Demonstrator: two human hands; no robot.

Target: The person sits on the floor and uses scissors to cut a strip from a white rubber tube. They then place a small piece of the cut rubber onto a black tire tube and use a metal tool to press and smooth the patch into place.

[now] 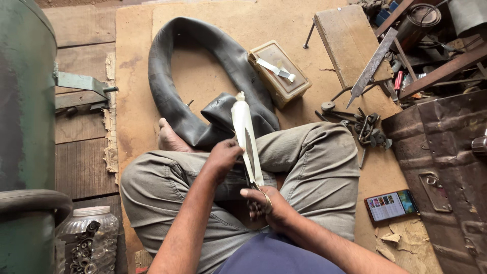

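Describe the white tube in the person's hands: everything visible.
The white tube is long, slim and cream-coloured, looks like soft plastic, with a pinched, knotted tip pointing away. It stands tilted over the lap, above the black inner tube. The left hand grips its middle; the right hand holds scissors against its lower part.

Cream tube (243, 133) with crimped top, upright over lap; dark scissors (250, 152) laid against its side.

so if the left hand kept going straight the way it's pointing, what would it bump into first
The left hand points up and to the right, its fingers already at the white strip held upright over the lap. Past that, probably the black inner tube on the floor, though depth is hard to judge.
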